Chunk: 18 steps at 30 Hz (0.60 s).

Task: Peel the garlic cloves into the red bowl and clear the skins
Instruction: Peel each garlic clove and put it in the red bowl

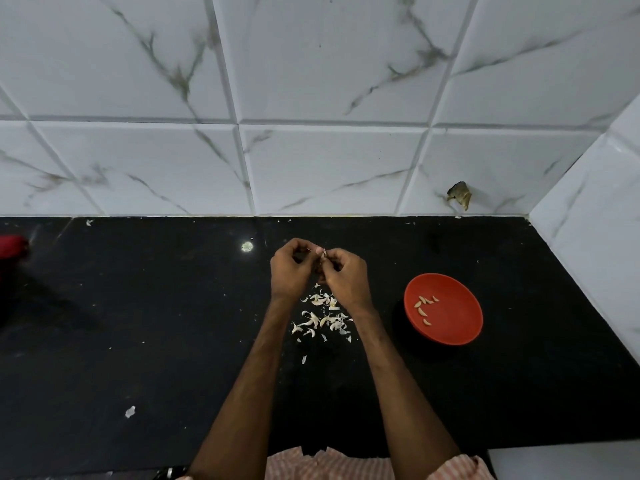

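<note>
The left grip point(292, 268) and the right grip point(343, 277), both bare hands, meet fingertip to fingertip above the middle of the counter point(138, 306), nearer its back edge than its front; the fingers of both are curled in and pinch one garlic clove point(323, 252) between them. Only a small pale tip of the clove shows above the fingers; that tip points toward the back edge, and the long axis seems to run front to back, though most of the clove is hidden; it sits at the very top of the two grips, where the thumbs and forefingers come together.

The red bowl point(457, 317) stands toward the right end of the counter, apart from the right grip; a handful of peeled cloves point(424, 304) lies in a loose arc in its left half, the rest of its floor bare.

A scatter of papery skins point(323, 317) lies on the counter below the grips and between the forearms; one stray skin flake point(130, 412) lies well off toward the front left; a blurred red object point(12, 247) shows at the left edge.
</note>
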Tool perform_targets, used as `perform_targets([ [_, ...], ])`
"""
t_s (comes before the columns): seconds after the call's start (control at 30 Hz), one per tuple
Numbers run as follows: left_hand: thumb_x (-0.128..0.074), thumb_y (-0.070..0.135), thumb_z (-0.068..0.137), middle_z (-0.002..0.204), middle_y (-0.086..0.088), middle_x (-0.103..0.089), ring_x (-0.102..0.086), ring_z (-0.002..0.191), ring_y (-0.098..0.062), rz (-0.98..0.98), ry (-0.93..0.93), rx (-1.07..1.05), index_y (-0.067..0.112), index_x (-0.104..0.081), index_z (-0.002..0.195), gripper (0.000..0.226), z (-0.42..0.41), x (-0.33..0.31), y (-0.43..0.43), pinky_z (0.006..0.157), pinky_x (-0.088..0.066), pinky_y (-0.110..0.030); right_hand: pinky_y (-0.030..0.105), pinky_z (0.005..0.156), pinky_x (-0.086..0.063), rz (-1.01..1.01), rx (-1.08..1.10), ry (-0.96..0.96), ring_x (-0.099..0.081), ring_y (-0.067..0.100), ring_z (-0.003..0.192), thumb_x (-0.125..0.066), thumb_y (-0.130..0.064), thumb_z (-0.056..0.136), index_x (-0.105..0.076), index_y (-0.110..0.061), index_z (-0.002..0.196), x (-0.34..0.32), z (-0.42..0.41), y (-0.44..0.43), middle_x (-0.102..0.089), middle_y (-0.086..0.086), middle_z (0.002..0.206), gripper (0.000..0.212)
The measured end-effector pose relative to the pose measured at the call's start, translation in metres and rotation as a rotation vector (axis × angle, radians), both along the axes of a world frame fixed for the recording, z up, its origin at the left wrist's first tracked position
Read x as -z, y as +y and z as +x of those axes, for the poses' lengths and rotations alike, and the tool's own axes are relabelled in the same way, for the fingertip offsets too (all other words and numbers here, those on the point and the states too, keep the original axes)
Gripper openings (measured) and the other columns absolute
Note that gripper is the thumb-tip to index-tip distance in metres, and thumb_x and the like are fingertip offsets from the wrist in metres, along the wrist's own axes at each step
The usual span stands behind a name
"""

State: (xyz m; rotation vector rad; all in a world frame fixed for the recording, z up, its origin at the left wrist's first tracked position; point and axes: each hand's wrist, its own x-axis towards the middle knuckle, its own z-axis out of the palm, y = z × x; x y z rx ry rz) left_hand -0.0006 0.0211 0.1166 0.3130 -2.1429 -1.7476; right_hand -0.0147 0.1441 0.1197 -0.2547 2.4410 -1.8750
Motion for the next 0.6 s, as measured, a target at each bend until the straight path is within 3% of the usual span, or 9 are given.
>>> perform_targets([
  [0.17, -0.073, 0.016, 0.091, 0.082, -0.006, -0.073, -0.069, 0.073, -0.009, 0.086, -0.080, -0.091, 0.000, -0.070, 0.090, 0.016, -0.003, 0.007, 0.005, 0.063, -0.053, -0.017, 0.048, 0.070, -0.061, 0.051, -0.005, 0.043, -0.073, 0.020, 0.076, -0.063, -0.020, 0.098, -0.072, -0.009, 0.097, 0.004, 0.000, -0.004, -0.074, 0.002, 0.082, 0.015],
  [0.37, -0.072, 0.023, 0.092, 0.082, -0.013, -0.073, -0.073, 0.081, -0.031, 0.125, -0.165, -0.058, 0.005, -0.069, 0.086, 0.019, -0.010, 0.014, 0.000, 0.075, -0.061, -0.047, 0.047, 0.068, -0.061, 0.043, -0.024, 0.045, -0.072, 0.025, 0.075, -0.064, -0.018, 0.099, -0.071, -0.003, 0.100, 0.007, -0.002, -0.003, -0.073, 0.011, 0.084, 0.017],
  [0.6, -0.072, 0.029, 0.089, 0.080, -0.016, -0.073, -0.071, 0.077, -0.033, 0.169, -0.211, -0.045, 0.012, -0.067, 0.081, 0.020, -0.010, 0.018, -0.005, 0.074, -0.060, -0.055, 0.045, 0.062, -0.060, 0.060, -0.020, 0.055, -0.069, 0.025, 0.062, -0.064, -0.010, 0.096, -0.069, 0.002, 0.087, 0.011, -0.007, -0.008, -0.069, 0.013, 0.071, 0.015],
])
